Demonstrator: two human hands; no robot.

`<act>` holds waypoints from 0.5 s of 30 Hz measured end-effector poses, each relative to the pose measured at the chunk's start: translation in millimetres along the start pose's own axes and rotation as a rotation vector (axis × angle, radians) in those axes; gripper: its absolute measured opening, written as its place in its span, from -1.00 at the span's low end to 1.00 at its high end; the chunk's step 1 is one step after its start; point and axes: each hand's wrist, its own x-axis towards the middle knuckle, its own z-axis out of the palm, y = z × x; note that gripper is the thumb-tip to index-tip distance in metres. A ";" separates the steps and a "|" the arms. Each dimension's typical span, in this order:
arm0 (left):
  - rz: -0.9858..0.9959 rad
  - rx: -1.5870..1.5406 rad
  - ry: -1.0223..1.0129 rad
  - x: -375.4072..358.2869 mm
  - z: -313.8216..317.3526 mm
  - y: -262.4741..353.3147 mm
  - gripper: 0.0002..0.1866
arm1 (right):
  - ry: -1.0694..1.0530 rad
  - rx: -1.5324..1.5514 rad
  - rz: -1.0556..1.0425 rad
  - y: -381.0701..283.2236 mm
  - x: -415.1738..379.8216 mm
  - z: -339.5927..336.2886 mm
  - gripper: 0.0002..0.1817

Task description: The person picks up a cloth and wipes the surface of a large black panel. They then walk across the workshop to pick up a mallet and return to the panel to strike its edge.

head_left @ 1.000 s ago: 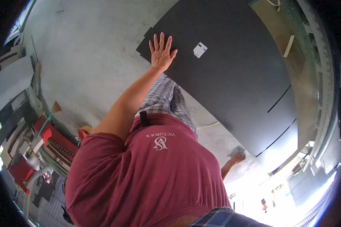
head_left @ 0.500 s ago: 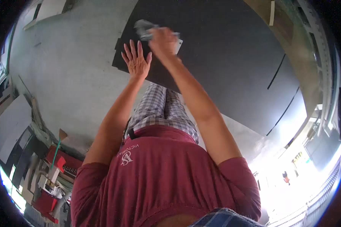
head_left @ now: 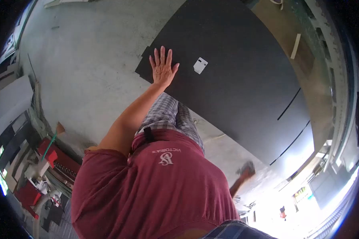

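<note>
A large black board [head_left: 243,67] lies in front of me. My left hand [head_left: 162,73] rests flat on its left part near the front edge, fingers spread. To the right of that hand, a small white card or label [head_left: 200,65] with dark marks lies on the board. Low at the right, beside my body and off the board, is my right hand [head_left: 249,174], partly blurred. Its fingers are closed on a crumpled grey cloth [head_left: 245,167].
Two thin black strips, one of them [head_left: 289,104] farther back, lie on the board's right part. A pale stick [head_left: 295,46] is beyond the far edge. At left are a green-handled broom [head_left: 49,146] and red objects [head_left: 28,195]. Grey concrete floor [head_left: 95,59] surrounds the board.
My right hand has swung from the board down to my right side with the grey cloth, uncovering the white card. My left hand stays flat on the board. The view has shifted.
</note>
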 end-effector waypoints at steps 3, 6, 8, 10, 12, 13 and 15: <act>-0.022 -0.011 0.017 12.6 -1.9 8.7 -0.30 | -0.005 -0.036 0.047 -156.0 -1.4 193.1 -0.56; -0.050 -0.003 -0.003 21.7 -5.9 16.7 -0.32 | -0.196 -0.566 -0.581 -250.3 18.6 361.6 -0.59; -0.065 -0.017 -0.029 25.1 -10.2 20.1 -0.34 | -0.360 -0.457 -0.862 -323.8 26.3 452.1 -0.56; -0.053 0.002 -0.033 21.9 -2.1 18.2 -0.34 | -0.582 -0.370 -1.150 -373.8 32.4 529.6 -0.56; -0.047 0.019 -0.046 25.9 6.3 18.2 -0.34 | -0.564 -0.520 -1.178 -401.1 25.6 580.7 -0.55; -0.041 0.049 -0.021 26.1 10.6 17.3 -0.34 | -0.522 -0.597 -1.139 -413.1 22.4 590.0 -0.55; -0.057 0.036 -0.039 26.9 4.1 19.5 -0.34 | -0.360 -0.566 -1.162 -400.6 42.8 610.9 -0.54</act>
